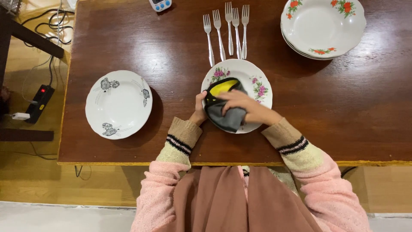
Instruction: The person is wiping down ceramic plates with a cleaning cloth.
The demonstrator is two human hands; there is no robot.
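Note:
A white plate with pink flowers (257,81) lies on the brown wooden table (171,43) right in front of me. My left hand (199,110) grips the plate's near-left rim. My right hand (246,107) presses a grey and yellow cloth (221,101) onto the plate's middle, fingers curled over the cloth. The cloth hides much of the plate's centre.
A white plate with grey flowers (119,104) sits to the left. Several forks (226,32) lie in a row beyond the plate. A stack of white bowls with red flowers (322,26) stands at the far right. A small timer (160,4) is at the far edge; cables and a power strip (39,102) lie on the floor to the left.

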